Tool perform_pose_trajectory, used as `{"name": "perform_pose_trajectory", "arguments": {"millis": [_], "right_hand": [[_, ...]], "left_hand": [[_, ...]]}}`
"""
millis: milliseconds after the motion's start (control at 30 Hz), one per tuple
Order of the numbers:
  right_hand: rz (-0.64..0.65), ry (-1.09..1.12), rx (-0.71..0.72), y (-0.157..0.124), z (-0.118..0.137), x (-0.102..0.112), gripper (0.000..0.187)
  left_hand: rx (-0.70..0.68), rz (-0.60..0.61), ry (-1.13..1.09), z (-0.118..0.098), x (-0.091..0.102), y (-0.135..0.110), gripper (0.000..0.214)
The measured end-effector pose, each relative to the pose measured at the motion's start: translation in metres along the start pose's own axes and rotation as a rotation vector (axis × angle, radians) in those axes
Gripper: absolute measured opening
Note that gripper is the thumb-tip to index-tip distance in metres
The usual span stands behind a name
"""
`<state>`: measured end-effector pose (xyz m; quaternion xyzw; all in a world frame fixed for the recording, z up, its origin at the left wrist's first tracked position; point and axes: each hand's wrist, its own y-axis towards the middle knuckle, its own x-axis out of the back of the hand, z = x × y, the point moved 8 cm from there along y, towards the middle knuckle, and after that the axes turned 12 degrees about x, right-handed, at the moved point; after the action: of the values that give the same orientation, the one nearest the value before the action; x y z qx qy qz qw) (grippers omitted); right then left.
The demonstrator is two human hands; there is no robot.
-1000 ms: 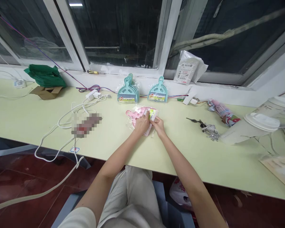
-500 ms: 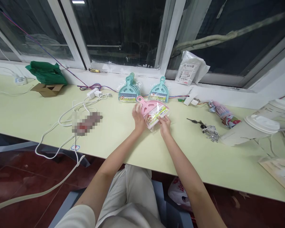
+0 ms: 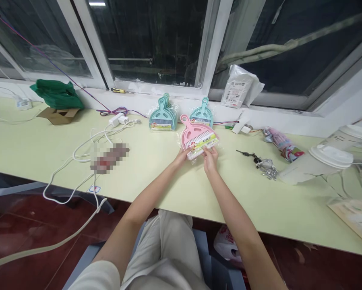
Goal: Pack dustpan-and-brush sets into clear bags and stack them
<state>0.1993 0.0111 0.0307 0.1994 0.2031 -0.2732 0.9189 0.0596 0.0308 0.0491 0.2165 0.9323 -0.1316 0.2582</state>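
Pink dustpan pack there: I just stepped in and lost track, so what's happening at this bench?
A seated person holds a pink dustpan set in clear wrap with both hands, left hand at its lower left edge and right hand at its lower right. It is raised upright, handle up, over the pale green table. Behind it, teal dustpan sets lean against the window sill.

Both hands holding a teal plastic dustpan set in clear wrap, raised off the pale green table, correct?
Not quite: the head view shows the wrapped plastic dustpan set in the left hand and right hand is pink, not teal. The teal sets stand behind it by the window. It is raised off the pale green table.
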Motion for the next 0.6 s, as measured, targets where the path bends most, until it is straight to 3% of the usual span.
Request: {"name": "perform_pose_trajectory", "arguments": {"millis": [100, 333, 500, 533, 600], "right_hand": [[0.007, -0.003, 0.003, -0.003, 0.0, -0.003, 0.054], [-0.006, -0.047, -0.023, -0.002, -0.007, 0.001, 0.045], [0.21, -0.261, -0.213, 0.011, -0.017, 0.006, 0.03], [0.244, -0.346, -0.166, 0.015, -0.01, 0.01, 0.031], [0.324, -0.538, 0.076, 0.024, 0.016, 0.014, 0.027]], "left_hand": [[-0.062, -0.049, 0.003, -0.002, 0.008, 0.002, 0.044], [-0.001, -0.044, 0.085, 0.007, 0.01, 0.003, 0.048], [0.1, -0.165, 0.102, -0.001, 0.038, 0.007, 0.053], [0.116, -0.187, 0.106, -0.004, 0.046, 0.007, 0.054], [0.125, -0.208, 0.108, -0.011, 0.058, 0.007, 0.053]]}}
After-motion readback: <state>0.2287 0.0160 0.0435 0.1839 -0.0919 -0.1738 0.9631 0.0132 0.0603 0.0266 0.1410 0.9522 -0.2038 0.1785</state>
